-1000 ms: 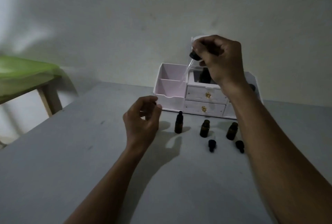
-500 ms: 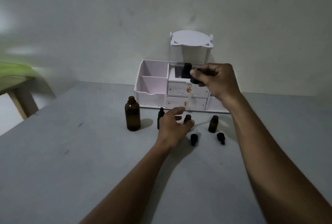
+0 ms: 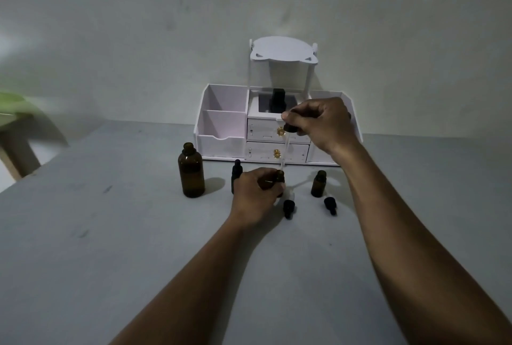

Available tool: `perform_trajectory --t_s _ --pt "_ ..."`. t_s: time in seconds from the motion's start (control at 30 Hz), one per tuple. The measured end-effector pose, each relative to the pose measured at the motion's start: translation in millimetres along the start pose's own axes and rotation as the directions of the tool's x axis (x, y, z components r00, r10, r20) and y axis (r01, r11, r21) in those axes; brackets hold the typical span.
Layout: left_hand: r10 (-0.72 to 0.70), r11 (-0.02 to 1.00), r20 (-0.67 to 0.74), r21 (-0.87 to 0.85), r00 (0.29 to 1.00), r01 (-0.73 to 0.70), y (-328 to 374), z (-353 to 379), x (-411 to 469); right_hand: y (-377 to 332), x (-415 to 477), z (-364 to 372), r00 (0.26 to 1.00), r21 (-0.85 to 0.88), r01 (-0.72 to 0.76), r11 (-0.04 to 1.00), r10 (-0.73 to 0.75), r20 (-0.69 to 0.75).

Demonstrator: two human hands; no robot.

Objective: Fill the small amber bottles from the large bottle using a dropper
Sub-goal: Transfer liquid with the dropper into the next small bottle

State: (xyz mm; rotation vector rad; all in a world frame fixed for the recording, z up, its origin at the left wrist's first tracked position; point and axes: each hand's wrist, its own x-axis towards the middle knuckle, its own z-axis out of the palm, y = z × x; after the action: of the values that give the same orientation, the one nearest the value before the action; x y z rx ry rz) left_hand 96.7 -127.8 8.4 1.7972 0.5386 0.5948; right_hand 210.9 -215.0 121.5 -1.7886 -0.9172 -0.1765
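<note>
Your right hand (image 3: pixel 318 123) pinches the dropper (image 3: pixel 286 148) by its dark bulb, the glass tube pointing down to the mouth of the middle bottle (image 3: pixel 279 177). Your left hand (image 3: pixel 256 195) is wrapped around that bottle on the table (image 3: pixel 110 234). The large bottle (image 3: pixel 191 171) stands open to the left. Another open small bottle (image 3: pixel 318 184) stands right, two caps (image 3: pixel 288 208) lying in front.

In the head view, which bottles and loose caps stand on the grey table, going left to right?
Large amber bottle, open → small capped amber bottle → small amber bottle steadied by the left hand → loose black dropper cap → small open amber bottle → second loose black cap.
</note>
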Motion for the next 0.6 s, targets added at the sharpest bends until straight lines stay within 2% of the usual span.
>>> perform_trajectory --t_s 0.6 --pt "0.063 0.995 0.025 0.079 0.998 -0.065 -2.2 -8.0 4.0 -1.5 -3.1 -1.1 0.999 -0.029 0.054 0.998 -0.054 -0.003"
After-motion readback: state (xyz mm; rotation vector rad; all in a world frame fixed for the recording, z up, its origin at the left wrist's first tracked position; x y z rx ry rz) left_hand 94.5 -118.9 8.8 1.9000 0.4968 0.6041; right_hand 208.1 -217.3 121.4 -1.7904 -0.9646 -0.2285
